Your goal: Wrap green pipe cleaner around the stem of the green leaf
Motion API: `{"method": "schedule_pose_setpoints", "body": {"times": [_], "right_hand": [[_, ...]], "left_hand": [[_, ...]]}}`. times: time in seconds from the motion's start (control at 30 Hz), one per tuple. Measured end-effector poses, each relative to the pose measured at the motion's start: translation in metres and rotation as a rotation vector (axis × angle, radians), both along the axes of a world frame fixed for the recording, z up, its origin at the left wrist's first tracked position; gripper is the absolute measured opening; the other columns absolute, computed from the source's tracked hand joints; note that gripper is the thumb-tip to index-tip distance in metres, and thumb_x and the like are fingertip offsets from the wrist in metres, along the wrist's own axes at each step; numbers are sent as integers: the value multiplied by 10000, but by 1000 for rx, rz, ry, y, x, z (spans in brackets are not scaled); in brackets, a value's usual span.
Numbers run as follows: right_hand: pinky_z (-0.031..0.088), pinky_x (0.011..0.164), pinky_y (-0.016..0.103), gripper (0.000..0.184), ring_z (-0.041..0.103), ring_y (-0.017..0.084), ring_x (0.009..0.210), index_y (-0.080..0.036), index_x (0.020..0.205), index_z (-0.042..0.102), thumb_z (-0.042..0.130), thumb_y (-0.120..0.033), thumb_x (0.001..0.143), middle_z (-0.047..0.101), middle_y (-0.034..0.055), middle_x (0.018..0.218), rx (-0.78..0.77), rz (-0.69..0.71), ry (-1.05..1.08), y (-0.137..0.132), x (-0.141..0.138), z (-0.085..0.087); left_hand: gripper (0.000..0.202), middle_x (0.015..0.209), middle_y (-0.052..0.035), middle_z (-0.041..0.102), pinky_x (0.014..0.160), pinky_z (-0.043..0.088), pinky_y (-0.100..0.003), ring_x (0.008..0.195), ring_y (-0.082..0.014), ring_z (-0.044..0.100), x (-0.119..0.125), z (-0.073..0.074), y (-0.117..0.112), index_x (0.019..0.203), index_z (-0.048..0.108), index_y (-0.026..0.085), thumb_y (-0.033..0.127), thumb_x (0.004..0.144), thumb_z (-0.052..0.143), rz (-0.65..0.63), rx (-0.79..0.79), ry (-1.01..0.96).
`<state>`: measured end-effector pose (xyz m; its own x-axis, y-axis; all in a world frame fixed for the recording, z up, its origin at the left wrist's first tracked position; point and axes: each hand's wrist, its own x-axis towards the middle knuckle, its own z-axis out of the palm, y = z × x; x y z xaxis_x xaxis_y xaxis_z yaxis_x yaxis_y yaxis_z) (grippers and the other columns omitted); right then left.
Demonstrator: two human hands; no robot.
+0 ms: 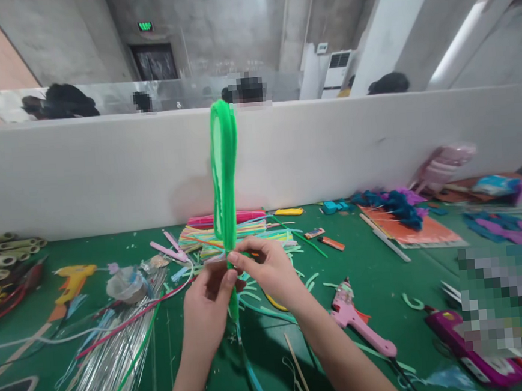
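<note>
An upright bunch of bright green pipe cleaners, bent into a tall narrow loop, rises in front of the white partition. My left hand pinches its lower end between thumb and fingers. Just above that grip, my right hand is closed on the same green stem. Below the hands the green end narrows, and a thin blue strip hangs or lies beneath it; whether they are joined I cannot tell. Behind my hands lies a pile of multicoloured pipe cleaners.
A pink glue gun lies right, beside a purple device. To the left are a yellow glue gun, a plastic cup, clear thin rods and bamboo tubes. Several people's heads show beyond the white partition.
</note>
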<state>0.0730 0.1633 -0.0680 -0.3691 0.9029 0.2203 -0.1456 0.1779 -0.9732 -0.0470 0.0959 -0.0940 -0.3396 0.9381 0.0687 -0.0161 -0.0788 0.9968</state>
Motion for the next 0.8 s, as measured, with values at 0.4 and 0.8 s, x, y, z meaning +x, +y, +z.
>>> {"method": "schedule_pose_setpoints", "body": {"times": [0.4, 0.8], "right_hand": [[441, 589, 248, 287, 537, 108, 592, -191, 687, 655, 890, -338, 614, 597, -45, 649, -106, 152, 219, 4, 5, -9], [400, 568, 252, 206, 524, 132, 612, -190, 686, 689, 746, -349, 804, 609, -11, 664, 192, -47, -55, -3, 4, -6]], "left_hand": [[248, 598, -9, 677, 533, 501, -201, 502, -111, 624, -8, 3, -7, 760, 697, 149, 380, 847, 707, -257, 53, -130], [244, 795, -42, 752, 702, 551, -276, 737, -203, 720, -3, 4, -5, 864, 688, 188, 416, 790, 733, 41, 26, 278]]}}
